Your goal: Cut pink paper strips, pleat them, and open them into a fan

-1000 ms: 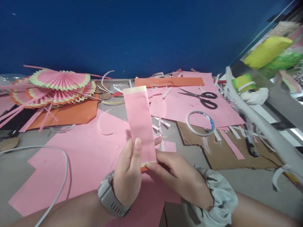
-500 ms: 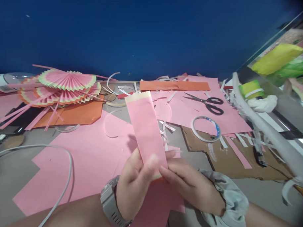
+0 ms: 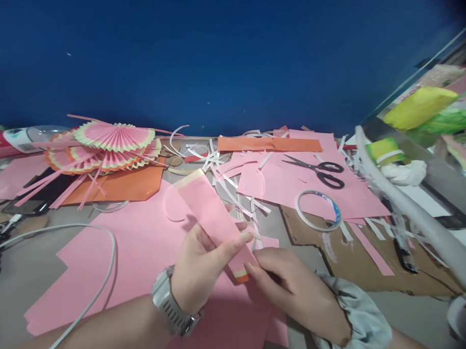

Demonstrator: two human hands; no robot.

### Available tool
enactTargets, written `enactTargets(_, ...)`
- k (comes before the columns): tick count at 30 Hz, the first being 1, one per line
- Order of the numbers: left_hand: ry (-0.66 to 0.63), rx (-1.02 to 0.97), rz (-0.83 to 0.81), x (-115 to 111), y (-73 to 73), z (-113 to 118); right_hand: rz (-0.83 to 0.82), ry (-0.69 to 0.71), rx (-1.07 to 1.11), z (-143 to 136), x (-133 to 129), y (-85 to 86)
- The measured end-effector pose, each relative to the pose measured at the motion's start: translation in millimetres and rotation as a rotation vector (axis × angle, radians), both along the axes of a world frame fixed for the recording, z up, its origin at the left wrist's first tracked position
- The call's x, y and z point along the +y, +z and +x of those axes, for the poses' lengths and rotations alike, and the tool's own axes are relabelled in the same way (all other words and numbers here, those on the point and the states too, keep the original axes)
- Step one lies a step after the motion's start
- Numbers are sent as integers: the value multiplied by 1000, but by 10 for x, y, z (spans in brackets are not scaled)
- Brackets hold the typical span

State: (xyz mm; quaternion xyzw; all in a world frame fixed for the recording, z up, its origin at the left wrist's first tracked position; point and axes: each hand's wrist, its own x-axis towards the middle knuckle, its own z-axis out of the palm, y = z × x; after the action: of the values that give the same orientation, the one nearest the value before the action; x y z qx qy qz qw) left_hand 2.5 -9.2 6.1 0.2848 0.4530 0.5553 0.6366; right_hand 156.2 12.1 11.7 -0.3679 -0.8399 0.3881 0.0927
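A pink paper strip [image 3: 215, 216] with a cream band at its far end and cream and orange edges at its near end is held above the pink sheets [image 3: 136, 249]. My left hand [image 3: 205, 262], with a grey watch at the wrist, grips it near the middle, thumb on top and fingers behind. At the strip's near right edge, my right hand [image 3: 290, 284] pinches it between thumb and fingers. A pale scrunchie is round the right wrist.
Pleated pink paper fans [image 3: 115, 136] lie at the back left by a bottle [image 3: 18, 141]. Black scissors [image 3: 319, 167], a tape roll [image 3: 299, 213] and brown cardboard [image 3: 358, 262] are on the right. White paper scraps are strewn behind my hands. A white cable [image 3: 112, 250] crosses the left.
The strip has tilted further, its far end swinging left and lower. My left thumb has moved up across it. The view has shifted slightly, so the background sits lower.
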Motion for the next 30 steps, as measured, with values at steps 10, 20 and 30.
enactTargets(10, 130, -114, 45, 198, 237, -161, 40, 35, 2, 29, 57, 41)
enactTargets(20, 344, -88, 64, 359, 327, -402, 70, 14, 27, 39, 70, -65)
enactTargets(30, 499, -17, 29, 440, 250, -416, 35, -53, 62, 48, 85, -101)
